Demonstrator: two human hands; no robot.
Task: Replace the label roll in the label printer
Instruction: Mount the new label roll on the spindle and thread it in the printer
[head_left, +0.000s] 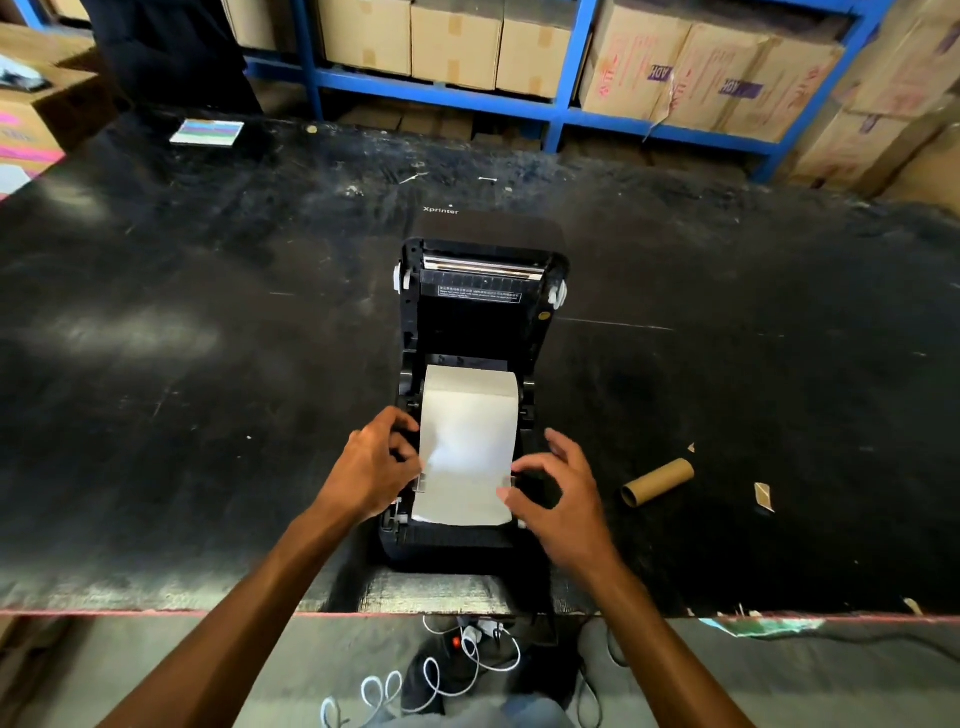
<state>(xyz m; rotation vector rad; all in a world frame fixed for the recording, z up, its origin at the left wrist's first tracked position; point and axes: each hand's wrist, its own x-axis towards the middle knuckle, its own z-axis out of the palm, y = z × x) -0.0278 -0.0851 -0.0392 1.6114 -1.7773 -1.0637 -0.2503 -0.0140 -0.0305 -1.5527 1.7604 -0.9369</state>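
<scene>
A black label printer (470, 545) sits near the table's front edge with its lid (480, 306) swung up and back. A white label roll (470, 415) lies in the bay, and its paper runs forward over the front feed path. My left hand (376, 465) rests at the paper's left edge, fingers curled on the left paper guide. At the paper's right edge is my right hand (558, 499), thumb and fingertips pinching at the right guide. An empty brown cardboard core (657, 482) lies on the table to the right of the printer.
The black table (208, 364) is scuffed, with paper scraps (764, 496) at the right and a striped pad (208, 132) at the far left. Blue shelving (441, 91) with cardboard boxes stands behind. White cables (467, 660) and a power strip lie on the floor below the front edge.
</scene>
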